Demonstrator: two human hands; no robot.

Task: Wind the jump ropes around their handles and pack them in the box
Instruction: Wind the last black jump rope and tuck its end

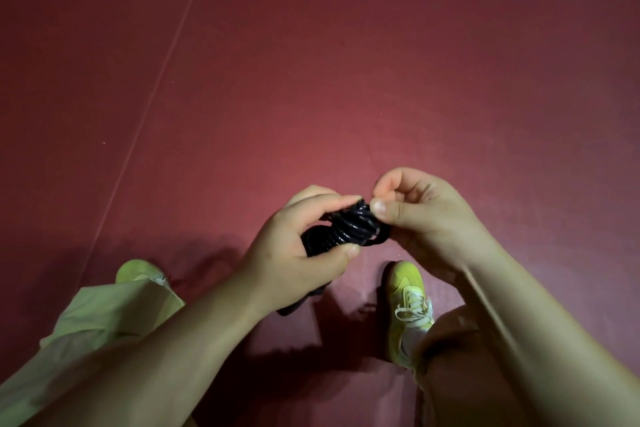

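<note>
Black jump rope point(349, 227), coiled tight round its handles, held over red floor point(311, 62) w/ both hands. Gripped round the bundle by left hand point(301, 253); end loop pinched by right hand point(412, 215). Probably light, glossy, springy; best clamped across coils. Box not in view.

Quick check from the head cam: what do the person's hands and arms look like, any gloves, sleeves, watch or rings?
Both arms are bare from wrist to the frame edge, with no sleeves showing. The left hand and right hand wear no gloves, and no watch, bracelet or ring shows. The nails are short and unpainted, clearest on the right thumb. Lower down, light trouser legs and yellow-green shoes with pale laces.
</note>
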